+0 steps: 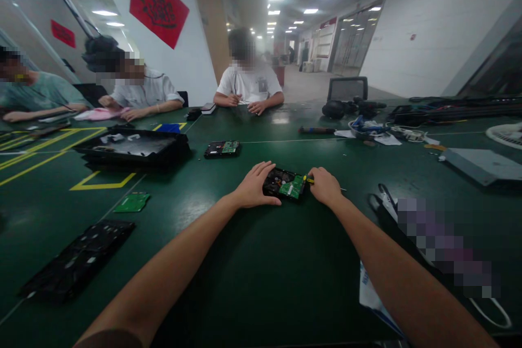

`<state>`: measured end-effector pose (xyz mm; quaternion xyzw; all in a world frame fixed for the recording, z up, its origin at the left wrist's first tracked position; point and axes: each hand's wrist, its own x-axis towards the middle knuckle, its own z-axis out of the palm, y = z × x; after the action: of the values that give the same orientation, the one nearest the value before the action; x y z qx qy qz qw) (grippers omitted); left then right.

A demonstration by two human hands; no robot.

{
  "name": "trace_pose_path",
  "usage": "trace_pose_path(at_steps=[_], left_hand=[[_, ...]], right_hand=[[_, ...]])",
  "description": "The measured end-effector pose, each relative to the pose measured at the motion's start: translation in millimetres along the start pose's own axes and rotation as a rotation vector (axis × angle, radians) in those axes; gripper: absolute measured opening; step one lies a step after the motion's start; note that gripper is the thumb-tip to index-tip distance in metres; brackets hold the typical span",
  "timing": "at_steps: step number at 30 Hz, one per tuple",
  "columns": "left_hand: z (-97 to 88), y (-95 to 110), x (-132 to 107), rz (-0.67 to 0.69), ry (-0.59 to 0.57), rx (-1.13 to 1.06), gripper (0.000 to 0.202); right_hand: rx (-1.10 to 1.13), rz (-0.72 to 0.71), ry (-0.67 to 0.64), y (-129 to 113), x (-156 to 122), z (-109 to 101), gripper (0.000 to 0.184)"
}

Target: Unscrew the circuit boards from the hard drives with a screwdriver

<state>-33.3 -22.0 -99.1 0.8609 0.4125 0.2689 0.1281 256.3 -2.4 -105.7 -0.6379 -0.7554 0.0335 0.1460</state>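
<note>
A hard drive lies on the green table in front of me, its green circuit board facing up at the right end. My left hand grips the drive's left end, fingers along the far edge and thumb near the front edge. Close to the right end, my right hand is closed around a small screwdriver with a yellow and black handle. What looks like its thin metal shaft sticks out to the right of the hand. The fingers hide most of the tool.
Another hard drive lies farther back. To the left are stacked black trays, a loose green circuit board and a black panel. A grey metal box, cables and a blurred strapped item lie right. Several people sit opposite.
</note>
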Motion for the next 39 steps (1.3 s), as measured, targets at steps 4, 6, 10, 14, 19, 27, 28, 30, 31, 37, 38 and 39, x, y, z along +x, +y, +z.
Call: trace_pose_path(at_steps=[4, 6, 10, 14, 19, 27, 28, 30, 31, 37, 38, 39], left_hand=[[2.0, -14, 23, 0.014, -0.161, -0.095, 0.124], [1.0, -17, 25, 0.021, -0.194, -0.117, 0.122], [-0.6, -14, 7, -0.023, -0.158, -0.095, 0.114], [-0.2, -6, -19, -0.058, -0.102, 0.002, 0.102], [2.1, 6, -31, -0.055, -0.064, 0.130, 0.096], [8.9, 14, -18, 0.034, -0.089, 0.199, 0.085], [8.7, 14, -18, 0.040, -0.094, 0.196, 0.083], [7.7, 13, -19, 0.063, -0.103, 0.186, 0.077], [7.1, 13, -19, 0.077, -0.109, 0.180, 0.074], [5.0, 14, -19, 0.138, -0.147, 0.178, 0.061], [5.0, 14, -19, 0.140, -0.153, 0.182, 0.060], [5.0, 15, -19, 0.140, -0.156, 0.185, 0.060]], right_hand=[[0.022, -0.015, -0.029, 5, 3, 1, 0.025], [0.022, -0.014, -0.036, 6, 4, 1, 0.022], [0.013, -0.038, -0.003, 3, 2, -2, 0.022], [0.002, -0.111, 0.083, -2, -3, -10, 0.024], [0.058, -0.106, 0.082, -3, -6, -15, 0.022], [0.257, -0.330, 0.084, -11, -7, -25, 0.018], [0.272, -0.354, 0.081, -13, -8, -26, 0.016], [0.270, -0.381, 0.067, -15, -9, -26, 0.014], [0.262, -0.388, 0.058, -16, -9, -25, 0.013], [0.227, -0.406, 0.029, -18, -12, -22, 0.013], [0.231, -0.411, 0.023, -18, -13, -22, 0.013], [0.237, -0.415, 0.017, -19, -13, -22, 0.012]])
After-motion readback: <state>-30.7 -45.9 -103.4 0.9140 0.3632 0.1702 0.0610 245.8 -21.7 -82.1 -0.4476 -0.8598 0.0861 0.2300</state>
